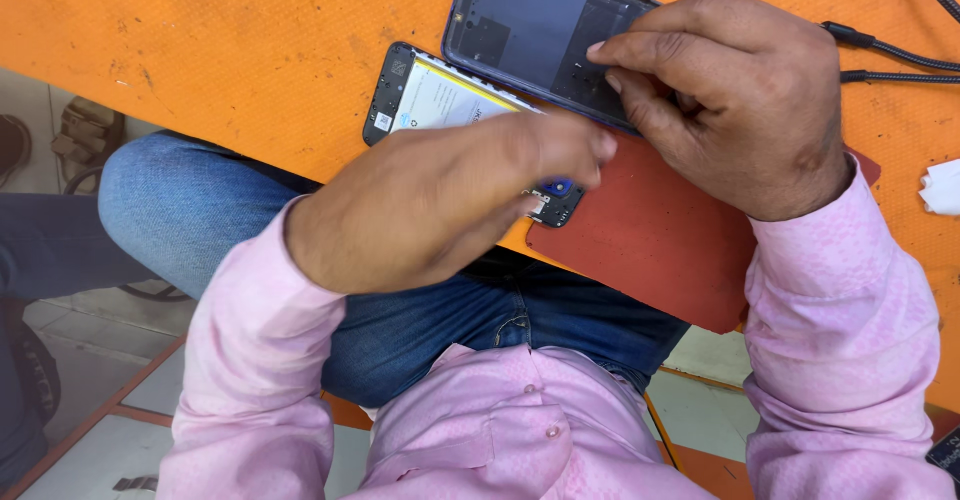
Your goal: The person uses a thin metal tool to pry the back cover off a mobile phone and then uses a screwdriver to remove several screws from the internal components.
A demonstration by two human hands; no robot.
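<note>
Currently your right hand (730, 100) pinches the back cover (540, 30); left hand (440, 200), fingers curled, covers the opened phone (440, 100) beneath

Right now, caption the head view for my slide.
Left hand over opened phone; right hand fingers back cover.

The person wears a pink shirt (520, 420) with long sleeves and small pink buttons (548, 430) on the front. The fabric has a fine woven texture. The trousers are blue jeans (400, 320).
</note>
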